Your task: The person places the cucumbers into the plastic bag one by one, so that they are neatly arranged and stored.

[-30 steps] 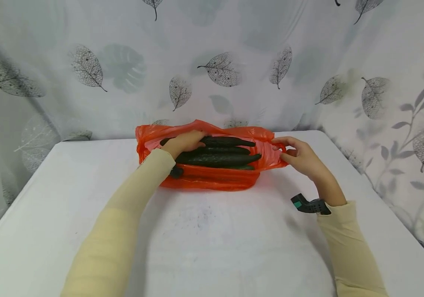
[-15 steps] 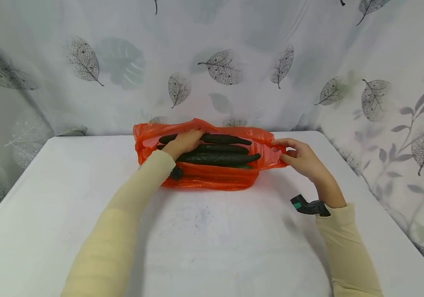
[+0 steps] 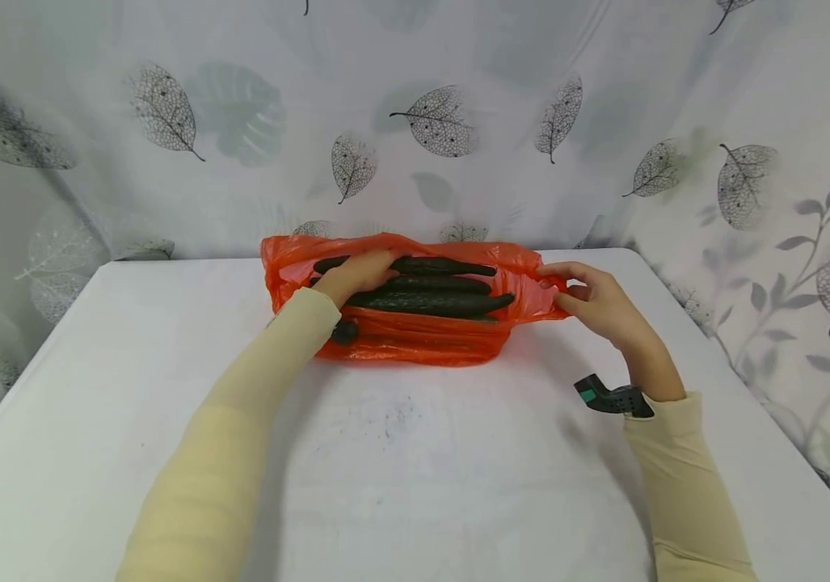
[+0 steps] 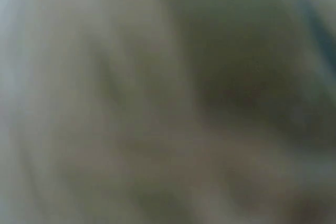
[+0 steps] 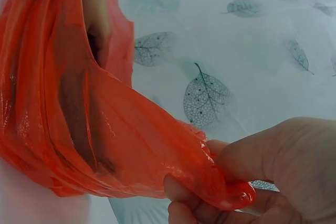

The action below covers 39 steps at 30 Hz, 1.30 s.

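Note:
In the head view, several dark green cucumbers [image 3: 432, 304] lie side by side in an orange-red plastic bag [image 3: 415, 349] with its mouth spread wide. My left hand [image 3: 362, 272] reaches into the bag and grips a cucumber near the back; its fingertips are partly hidden. At the bag's right end, my right hand [image 3: 592, 301] pinches the gathered plastic between thumb and fingers. The right wrist view shows that hand [image 5: 273, 166] close up, with the bag [image 5: 131, 140] stretched away from it. The left wrist view is too blurred to read.
The bag rests near the back edge of a white table [image 3: 400, 461]. Behind it hangs a leaf-patterned curtain [image 3: 262, 194], which also runs along both sides. A dark band [image 3: 613, 398] is on the right wrist.
The head view has shifted slightly. Both hands stay in nearly the same places on the cucumber and the bag; the cucumbers have barely moved.

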{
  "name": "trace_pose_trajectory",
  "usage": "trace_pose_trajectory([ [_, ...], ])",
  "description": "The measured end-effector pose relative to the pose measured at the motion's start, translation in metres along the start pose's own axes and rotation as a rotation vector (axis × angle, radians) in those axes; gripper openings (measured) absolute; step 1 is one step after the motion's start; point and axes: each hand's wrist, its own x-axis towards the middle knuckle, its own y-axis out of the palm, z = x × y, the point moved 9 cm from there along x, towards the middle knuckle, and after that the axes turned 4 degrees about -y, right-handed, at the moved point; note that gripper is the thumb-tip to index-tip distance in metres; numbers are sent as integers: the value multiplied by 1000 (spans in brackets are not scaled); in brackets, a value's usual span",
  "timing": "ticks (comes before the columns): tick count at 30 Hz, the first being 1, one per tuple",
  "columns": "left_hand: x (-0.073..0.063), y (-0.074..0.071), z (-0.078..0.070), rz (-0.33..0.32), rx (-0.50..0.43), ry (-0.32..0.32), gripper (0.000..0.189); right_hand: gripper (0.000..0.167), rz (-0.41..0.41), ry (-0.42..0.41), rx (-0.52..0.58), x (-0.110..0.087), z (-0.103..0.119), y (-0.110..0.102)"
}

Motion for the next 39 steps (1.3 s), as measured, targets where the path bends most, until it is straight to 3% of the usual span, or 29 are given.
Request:
trace_pose_trajectory([
  [4, -5, -2, 2, -1, -31, -8, 44, 38, -7, -4, -9, 0, 1, 0],
  [12, -10, 2, 2, 22, 19, 33, 34, 39, -29, 5, -33, -1, 2, -2],
  [23, -24, -3, 2, -3, 6, 14, 37, 40, -8, 7, -30, 2, -3, 5],
  [33, -49, -17, 9, -24, -59, 35, 41, 44, 4, 20, -64, 4, -5, 13],
  [39, -68, -29, 4, -63, -75, -13, 42, 46, -8, 19, -72, 3, -8, 9],
])
